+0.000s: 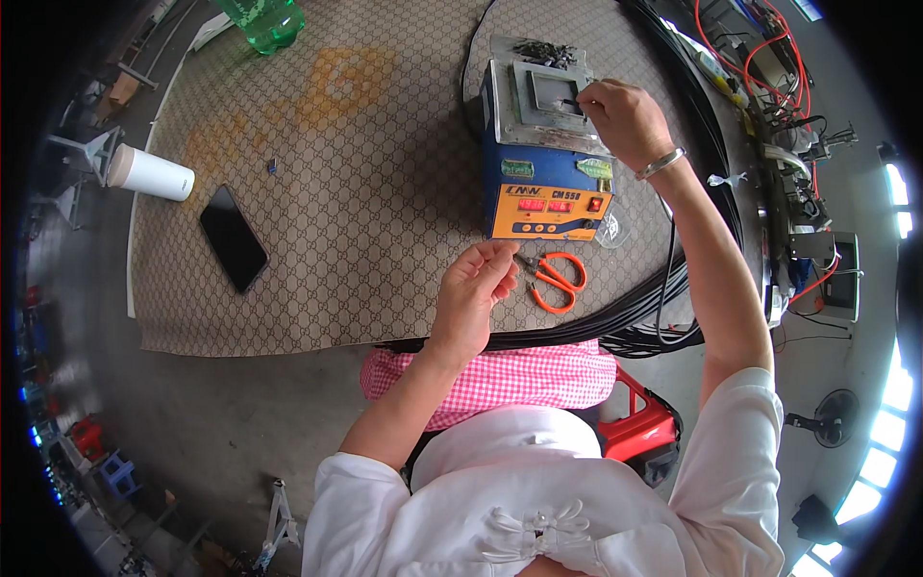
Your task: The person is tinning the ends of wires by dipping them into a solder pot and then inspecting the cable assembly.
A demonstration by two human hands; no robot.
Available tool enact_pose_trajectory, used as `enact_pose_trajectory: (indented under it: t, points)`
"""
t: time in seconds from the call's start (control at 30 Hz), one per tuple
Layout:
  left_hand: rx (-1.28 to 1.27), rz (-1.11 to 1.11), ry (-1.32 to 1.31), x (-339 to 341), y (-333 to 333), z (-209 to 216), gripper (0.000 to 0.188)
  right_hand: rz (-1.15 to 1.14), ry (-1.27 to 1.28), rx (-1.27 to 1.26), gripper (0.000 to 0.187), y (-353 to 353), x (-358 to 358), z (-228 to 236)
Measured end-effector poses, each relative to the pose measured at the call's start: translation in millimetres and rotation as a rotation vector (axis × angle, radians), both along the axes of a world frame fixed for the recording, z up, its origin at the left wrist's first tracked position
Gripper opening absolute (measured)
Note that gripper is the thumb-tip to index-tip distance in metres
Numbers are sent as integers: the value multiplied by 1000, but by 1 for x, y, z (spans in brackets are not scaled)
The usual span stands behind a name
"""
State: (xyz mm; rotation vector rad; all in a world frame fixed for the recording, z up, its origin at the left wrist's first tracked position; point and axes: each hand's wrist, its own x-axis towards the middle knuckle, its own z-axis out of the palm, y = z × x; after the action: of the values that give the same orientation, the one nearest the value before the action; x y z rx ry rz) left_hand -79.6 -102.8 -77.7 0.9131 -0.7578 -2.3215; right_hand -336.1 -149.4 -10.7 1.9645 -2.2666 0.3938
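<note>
A blue solder pot (492,192) with an orange front panel and lit red digits stands on the table ahead of me. My right hand (627,120) is above its top right side, thumb and fingers pinched on a small dark thin piece (569,102). The tip of that piece points over the square metal well (553,93). In front of the pot, my left hand (471,293) is closed in a pinch; what lies in it, if anything, is too small to make out. Beside it on the table are orange-handled scissors (562,282), their blades partly behind my fingertips.
Dark scraps (544,54) lie on the pot's back ledge. A thick bundle of black cable (615,313) runs along the table's near and right edges. On the left are a black phone (234,238), a white tumbler (154,173) and a green bottle (267,24).
</note>
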Motion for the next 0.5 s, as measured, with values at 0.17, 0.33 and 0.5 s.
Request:
enact_pose_trajectory:
  t: [0.17, 0.33, 0.5]
  points:
    - [-3, -2, 6, 0, 0, -2, 17, 26, -4, -6, 14, -1, -2, -1]
    - [8, -5, 19, 1, 0, -3, 17, 27, -6, 10, 15, -1, -5, 1]
    - [31, 1, 14, 2, 1, -4, 18, -21, -26, 85, 18, -4, -6, 9]
